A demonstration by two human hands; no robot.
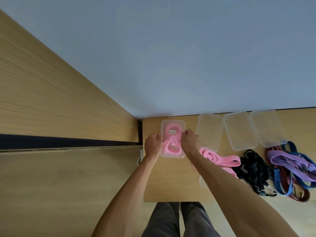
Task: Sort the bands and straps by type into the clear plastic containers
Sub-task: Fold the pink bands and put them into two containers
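Both hands gripped the long sides of the labelled clear plastic container (pixel 172 139) of pink bands, left hand (pixel 153 144) at nine o'clock, right hand (pixel 190 140) at three. Its long axis ran twelve-to-six on the desk (pixel 171 182). Loose flat pink straps (pixel 220 159) lay at four o'clock, just beside the right hand.

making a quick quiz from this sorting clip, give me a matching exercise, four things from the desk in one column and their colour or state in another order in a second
Things
1. labelled container
2. rightmost container
3. straps between the pink band and the mixed cords
4. loose band by the right forearm

Colour or state
A. black, tangled in a pile
B. clear, nothing inside it
C. pink, lying flat on the desk
D. holds pink bands, with the left hand and right hand at its sides

Pairs: 1-D, 2-B, 3-A, 4-C
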